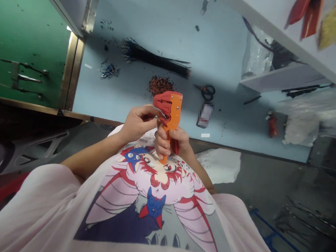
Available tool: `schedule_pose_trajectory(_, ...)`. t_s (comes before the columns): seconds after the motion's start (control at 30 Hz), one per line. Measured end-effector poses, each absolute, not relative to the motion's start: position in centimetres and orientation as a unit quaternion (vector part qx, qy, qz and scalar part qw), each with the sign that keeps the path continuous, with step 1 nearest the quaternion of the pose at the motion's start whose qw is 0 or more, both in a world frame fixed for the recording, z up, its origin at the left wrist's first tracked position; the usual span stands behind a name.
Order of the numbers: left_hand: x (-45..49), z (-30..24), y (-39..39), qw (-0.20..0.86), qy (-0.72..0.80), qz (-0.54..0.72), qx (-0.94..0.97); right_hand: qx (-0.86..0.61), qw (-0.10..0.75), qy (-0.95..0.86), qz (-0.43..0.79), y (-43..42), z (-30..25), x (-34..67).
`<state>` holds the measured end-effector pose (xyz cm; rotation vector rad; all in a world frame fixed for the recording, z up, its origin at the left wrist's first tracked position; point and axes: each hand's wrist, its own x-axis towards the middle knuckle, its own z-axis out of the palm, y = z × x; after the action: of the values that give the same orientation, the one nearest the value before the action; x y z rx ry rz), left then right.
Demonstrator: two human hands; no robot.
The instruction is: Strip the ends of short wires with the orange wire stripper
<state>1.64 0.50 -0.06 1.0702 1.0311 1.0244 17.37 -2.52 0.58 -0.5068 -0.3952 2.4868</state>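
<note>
My right grip wraps the handle of an orange-and-red hand tool by the counter, seemingly so its mouth meets my left grip; from here I cannot tell whether that one pinches anything

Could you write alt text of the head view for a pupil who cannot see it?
A person's right hand grips an orange-and-red hand tool, the left hand at its red head. On the light-blue table beyond lie a bundle of black wires, a pile of copper-coloured bits and scissors.
</note>
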Motion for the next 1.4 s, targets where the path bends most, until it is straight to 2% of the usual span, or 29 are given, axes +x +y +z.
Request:
schedule_pose_trajectory(0.53, 1.5, -0.1, 0.8, 0.559, 0.464, 0.443, 0.525, -0.183, 0.285, -0.149, 0.929, -2.0, 0.6, 17.5)
schedule_pose_trajectory(0.97, 2.0, -0.4, 0.8, 0.568, 0.494, 0.447, 0.483, -0.212, 0.287, -0.102, 0.929, -2.0, 0.4, 17.5)
schedule_pose_trajectory(1.13, 2.3, -4.2, 2.4, 0.543, 0.545, 0.423, 0.479, -0.27, 0.325, -0.023, 0.906, 0.4, -1.3, 17.6)
schedule_pose_trajectory(1.23, 1.8, -7.8, 4.3, 0.516, 0.591, 0.362, 0.504, -0.332, 0.369, 0.007, 0.868, 2.4, -2.5, 18.3)
schedule_pose_trajectory(1.4, -0.5, -10.7, 6.8, 0.468, 0.624, 0.297, 0.551, -0.401, 0.394, -0.04, 0.827, 2.6, -3.7, 20.3)
